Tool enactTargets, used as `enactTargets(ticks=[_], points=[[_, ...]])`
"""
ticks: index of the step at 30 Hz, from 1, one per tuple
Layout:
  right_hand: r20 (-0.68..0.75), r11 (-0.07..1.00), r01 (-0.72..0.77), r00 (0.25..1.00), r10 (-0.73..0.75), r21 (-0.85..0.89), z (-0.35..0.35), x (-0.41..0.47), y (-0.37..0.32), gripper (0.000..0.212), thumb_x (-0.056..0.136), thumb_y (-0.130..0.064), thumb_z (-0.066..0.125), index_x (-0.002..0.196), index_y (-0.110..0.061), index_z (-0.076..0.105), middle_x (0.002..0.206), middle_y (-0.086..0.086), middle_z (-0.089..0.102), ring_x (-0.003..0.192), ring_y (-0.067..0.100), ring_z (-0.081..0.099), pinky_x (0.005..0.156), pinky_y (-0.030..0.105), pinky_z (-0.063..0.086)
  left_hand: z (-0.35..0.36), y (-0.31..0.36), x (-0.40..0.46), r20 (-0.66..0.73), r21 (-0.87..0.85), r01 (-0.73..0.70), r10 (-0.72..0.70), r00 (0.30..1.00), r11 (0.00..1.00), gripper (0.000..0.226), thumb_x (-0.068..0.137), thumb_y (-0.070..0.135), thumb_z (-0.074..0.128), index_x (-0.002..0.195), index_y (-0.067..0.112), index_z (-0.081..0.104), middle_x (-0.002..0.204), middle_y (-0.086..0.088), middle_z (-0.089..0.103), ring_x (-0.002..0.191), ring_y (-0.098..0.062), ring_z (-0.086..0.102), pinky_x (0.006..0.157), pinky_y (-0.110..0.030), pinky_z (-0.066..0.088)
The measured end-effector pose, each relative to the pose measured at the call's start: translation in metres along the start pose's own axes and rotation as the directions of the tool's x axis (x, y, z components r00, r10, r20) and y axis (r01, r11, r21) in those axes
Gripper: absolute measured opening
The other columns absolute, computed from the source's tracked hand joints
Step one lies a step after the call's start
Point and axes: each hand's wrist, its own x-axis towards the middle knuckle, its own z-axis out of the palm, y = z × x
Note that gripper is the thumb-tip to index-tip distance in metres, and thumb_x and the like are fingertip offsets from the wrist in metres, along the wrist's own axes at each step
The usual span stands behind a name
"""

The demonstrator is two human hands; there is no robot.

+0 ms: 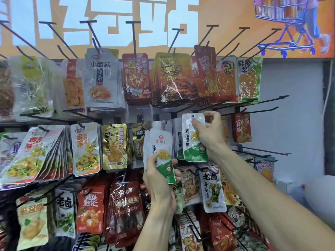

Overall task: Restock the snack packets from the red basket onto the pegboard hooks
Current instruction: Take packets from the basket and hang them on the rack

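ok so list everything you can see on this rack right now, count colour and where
packet being hung: one, white and green, middle row right of centre, pinched near its hole
spare packets: a small stack, exact count unclear, white and green, held below and left of it
hung snack packets: dozens, red, yellow, gold, silver, green, in rows across the rack
bare hooks: several, black, top row and right side
poster: one, orange with pale blue lettering and a trolley drawing, above the rack
wall: pale grey, right of the rack
left hand: grips the spare packets
right hand: pinches the packet being hung
red basket: not in view
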Motion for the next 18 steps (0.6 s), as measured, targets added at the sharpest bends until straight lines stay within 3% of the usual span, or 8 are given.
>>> enactTargets(ticks=[4,10,15,18], points=[[-0.006,1.000,-0.021,1.000,0.021,-0.008,0.007,0.004,0.008,0.036,0.090,-0.025,0.079,0.108,-0.036,0.051,0.115,0.014,0.067,0.097,0.033,0.069,0.070,0.042,0.058,-0.003,0.005,-0.003,0.056,0.016,-0.030,0.029,0.998,0.999,0.041,0.108,0.029,0.041,0.100,0.004,0.072,0.086,-0.022,0.075,0.051,-0.025,0.057,0.043,-0.026,0.047],[-0.088,1.000,-0.007,0.996,0.005,-0.022,0.008,0.015,0.003,0.031,0.091,-0.026,0.077,0.107,-0.032,0.052,0.108,0.008,0.069,0.092,0.036,0.072,0.063,0.038,0.053,-0.004,0.008,-0.005,0.114,0.091,-0.043,0.032,0.993,0.995,0.044,0.108,0.030,0.039,0.100,0.006,0.075,0.097,-0.022,0.079,0.052,-0.028,0.058,0.045,-0.026,0.050],[-0.046,0.988,0.115,0.992,-0.120,-0.105,0.009,0.014,-0.003,0.033,0.092,-0.019,0.075,0.110,-0.034,0.052,0.109,0.001,0.063,0.093,0.027,0.066,0.077,0.051,0.059,-0.003,0.010,-0.003,0.131,0.097,-0.027,0.014,0.991,0.995,0.045,0.108,0.032,0.040,0.106,0.003,0.074,0.099,-0.023,0.079,0.052,-0.027,0.057,0.046,-0.027,0.050],[-0.035,0.979,0.153,0.987,-0.159,-0.135,0.008,0.014,-0.001,0.024,0.094,-0.015,0.073,0.111,-0.026,0.060,0.104,-0.017,0.057,0.085,0.004,0.057,0.085,0.046,0.055,-0.002,0.010,-0.004,0.141,0.096,-0.017,0.003,0.990,0.995,0.043,0.108,0.031,0.040,0.108,0.004,0.072,0.099,-0.022,0.079,0.054,-0.028,0.058,0.049,-0.028,0.051]])
